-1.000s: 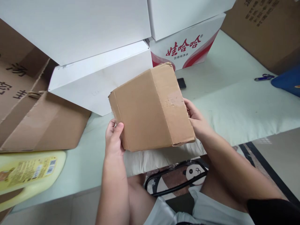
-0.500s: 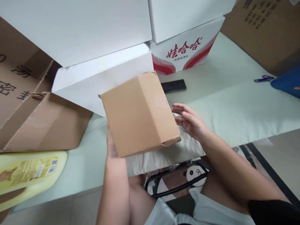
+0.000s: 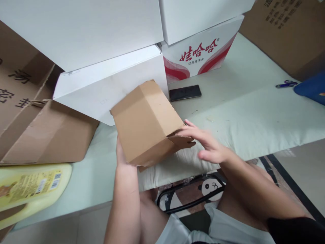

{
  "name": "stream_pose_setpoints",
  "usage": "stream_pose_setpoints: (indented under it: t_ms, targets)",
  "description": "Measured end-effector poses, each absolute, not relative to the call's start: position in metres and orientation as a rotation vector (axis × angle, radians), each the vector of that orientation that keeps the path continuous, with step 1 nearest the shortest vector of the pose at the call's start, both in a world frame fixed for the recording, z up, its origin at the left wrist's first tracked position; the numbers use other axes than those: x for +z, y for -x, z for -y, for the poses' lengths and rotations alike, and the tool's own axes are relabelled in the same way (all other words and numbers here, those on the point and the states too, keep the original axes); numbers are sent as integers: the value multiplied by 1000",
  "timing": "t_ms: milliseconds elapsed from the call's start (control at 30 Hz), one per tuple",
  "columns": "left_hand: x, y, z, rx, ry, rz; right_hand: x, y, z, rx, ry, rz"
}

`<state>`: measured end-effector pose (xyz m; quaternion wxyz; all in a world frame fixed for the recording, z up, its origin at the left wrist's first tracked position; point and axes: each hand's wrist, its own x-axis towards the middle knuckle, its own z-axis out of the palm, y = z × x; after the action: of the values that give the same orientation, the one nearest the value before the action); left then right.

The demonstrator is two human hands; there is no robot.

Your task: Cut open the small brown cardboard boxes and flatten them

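Observation:
A small brown cardboard box (image 3: 142,122) is held tilted above the table's near edge. My left hand (image 3: 121,153) grips it from its left side, with most fingers hidden behind the cardboard. At the box's right end a flap (image 3: 181,140) stands partly lifted, leaving a dark gap along the edge. My right hand (image 3: 207,144) touches that flap with its fingertips; its fingers are stretched out and the thumb is spread away. The fingertips partly disappear at the gap. Behind the box lies a black phone (image 3: 185,93) on the pale green cloth.
White boxes (image 3: 111,88) are stacked at the back, beside a white and red printed carton (image 3: 200,57). Large brown cartons (image 3: 56,132) stand at left and far right. A yellow jug (image 3: 35,186) lies front left. Blue scissors (image 3: 286,84) rest near a blue object (image 3: 311,88).
The box has turned and tipped, so its near end shows and a flap has come loose there. My right hand has moved onto that flap. More of the phone is visible.

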<state>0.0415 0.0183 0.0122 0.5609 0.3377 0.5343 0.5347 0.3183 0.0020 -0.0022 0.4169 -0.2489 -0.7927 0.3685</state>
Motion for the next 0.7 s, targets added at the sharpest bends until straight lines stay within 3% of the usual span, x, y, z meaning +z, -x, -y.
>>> stream_pose_setpoints:
  t_ms: [167, 333, 700]
  targets:
    - [7, -36, -14, 1433, -404, -1103, -3, -306, -1, 1045, 841, 2011]
    - [0, -31, -13, 1626, -373, -1117, -12, -303, -5, 1019, 989, 1792]
    - [11, -2, 9, 1341, -827, -1107, -9, -309, -8, 984, 1165, 1543]
